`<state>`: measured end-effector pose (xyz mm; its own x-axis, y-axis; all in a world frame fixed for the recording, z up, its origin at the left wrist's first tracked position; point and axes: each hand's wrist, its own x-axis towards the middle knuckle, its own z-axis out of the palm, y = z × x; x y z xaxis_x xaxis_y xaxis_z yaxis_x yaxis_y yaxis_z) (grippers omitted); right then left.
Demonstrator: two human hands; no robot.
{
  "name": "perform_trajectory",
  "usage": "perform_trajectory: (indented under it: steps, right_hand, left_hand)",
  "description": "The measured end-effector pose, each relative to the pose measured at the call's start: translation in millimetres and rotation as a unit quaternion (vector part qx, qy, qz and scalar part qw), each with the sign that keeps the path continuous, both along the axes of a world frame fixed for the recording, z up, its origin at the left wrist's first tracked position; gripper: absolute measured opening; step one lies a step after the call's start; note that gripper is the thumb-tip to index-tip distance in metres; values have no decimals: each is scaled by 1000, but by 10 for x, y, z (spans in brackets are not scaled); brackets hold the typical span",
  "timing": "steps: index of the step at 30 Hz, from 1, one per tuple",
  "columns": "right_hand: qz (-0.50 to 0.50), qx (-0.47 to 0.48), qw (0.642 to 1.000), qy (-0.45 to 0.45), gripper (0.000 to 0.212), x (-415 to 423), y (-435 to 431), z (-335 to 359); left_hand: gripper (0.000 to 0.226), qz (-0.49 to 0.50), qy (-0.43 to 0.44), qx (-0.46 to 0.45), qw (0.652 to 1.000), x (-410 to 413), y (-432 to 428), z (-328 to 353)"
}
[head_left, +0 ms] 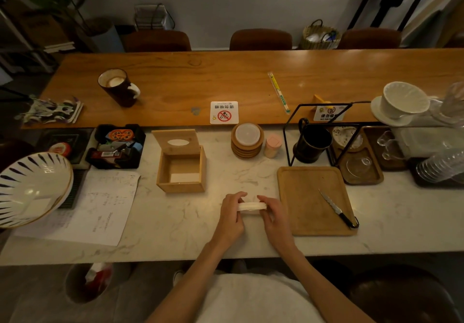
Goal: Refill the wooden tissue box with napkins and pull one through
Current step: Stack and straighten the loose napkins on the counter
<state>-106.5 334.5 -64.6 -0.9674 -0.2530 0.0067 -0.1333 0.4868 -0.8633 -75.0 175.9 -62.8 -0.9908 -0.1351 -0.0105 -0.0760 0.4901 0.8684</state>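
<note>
1. We work on a pale marble surface with a raised wooden counter behind it; open room lies at the centre, between the sheets of paper at 9 o'clock and the wooden tray at 3 o'clock.
2. The wooden tissue box stands at 11 o'clock from our hands, well apart from them, its slotted lid tipped up and back. The inside looks almost bare, perhaps one pale sheet at the bottom.
3. That tray carries a serrated knife; we judge its near edge the one to keep clear of.
4. Our left hand and right hand hold the stack of napkins between them, just above the surface, fingers closed narrowly on each end.
5. The napkins look light, soft and loose, likely to fan or slip. We would pinch both short ends evenly, keep the stack flat, and lower it straight past the box walls.
</note>
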Motion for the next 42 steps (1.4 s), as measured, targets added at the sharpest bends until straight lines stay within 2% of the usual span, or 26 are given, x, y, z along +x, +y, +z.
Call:
perform_trajectory:
  steps: [6,9,18,22,25,30,34,36,38,40,42]
  right_hand:
    - [134,99,986,7,20,-110,182,-40]
    - [155,140,978,21,20,-124,202,-31]
    - [175,188,966,38,31,-181,186,13]
    - [172,207,962,34,27,-186,166,83]
    - [173,216,960,44,38,-175,139,178]
    - [239,226,942,63,34,-310,-106,588]
    - [237,175,955,-42,26,-483,-385,893]
    - [184,74,966,-162,23,-577,-496,967]
    - [123,-58,941,-308,22,-633,-605,1024]
    - [90,-149,905,-389,20,-669,-732,1072]
    - [103,-156,905,-382,24,-744,-937,1138]
  left_hand:
    - [31,-129,-4,-111,985,-20,-263,4]
    - [27,-170,11,-159,972,-37,-357,0]
    - [29,-167,-22,-137,976,-36,-445,-20]
    - [24,-163,-27,-129,978,-38,-440,-40]
    - [24,-158,-35,-124,979,-49,-423,-19]
    - [24,-132,-50,-55,989,-58,-519,285]
    - [24,0,-66,50,997,64,-790,670]
    - [16,110,-10,96,989,157,-1024,793]
    - [15,247,26,141,958,211,-1316,857]
    - [24,322,-22,186,928,179,-1640,877]
    - [37,285,-124,217,926,99,-1902,853]
